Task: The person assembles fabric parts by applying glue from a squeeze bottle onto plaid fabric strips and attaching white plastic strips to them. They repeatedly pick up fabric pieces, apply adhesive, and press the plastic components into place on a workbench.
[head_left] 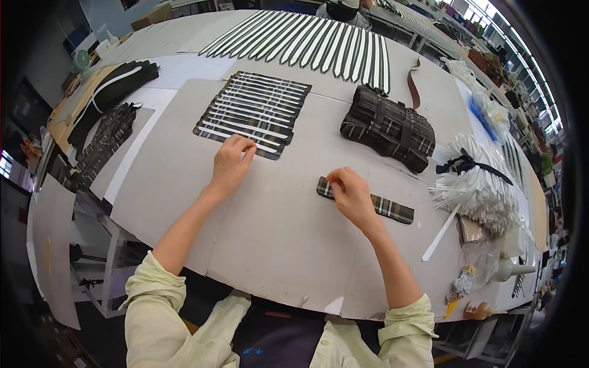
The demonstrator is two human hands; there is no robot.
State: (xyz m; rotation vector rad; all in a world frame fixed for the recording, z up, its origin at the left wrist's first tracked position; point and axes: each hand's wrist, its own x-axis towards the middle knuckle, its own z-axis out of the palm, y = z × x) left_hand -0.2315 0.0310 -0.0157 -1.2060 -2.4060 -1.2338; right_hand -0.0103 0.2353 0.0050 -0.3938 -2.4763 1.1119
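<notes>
My left hand (232,164) is at the near edge of a row of plaid fabric strips (276,149), which overlap and have white strips (250,109) lying along them. Its thumb and fingertips are pressed together; anything between them is too small to make out. Farther right, my right hand (350,191) is closed in a pinch at the left end of a dark plaid fabric strip (396,210) lying slantwise on the table. The hand covers part of that strip, and its fingertips are partly hidden.
A tied plaid bundle (386,127) lies beyond my right hand. White strips bound with a dark tie (475,184) sit at right, near a loose white strip (440,234) and a bottle (512,270). Pointed white-and-dark strips (307,43) line the far side. Dark fabric (110,92) lies left.
</notes>
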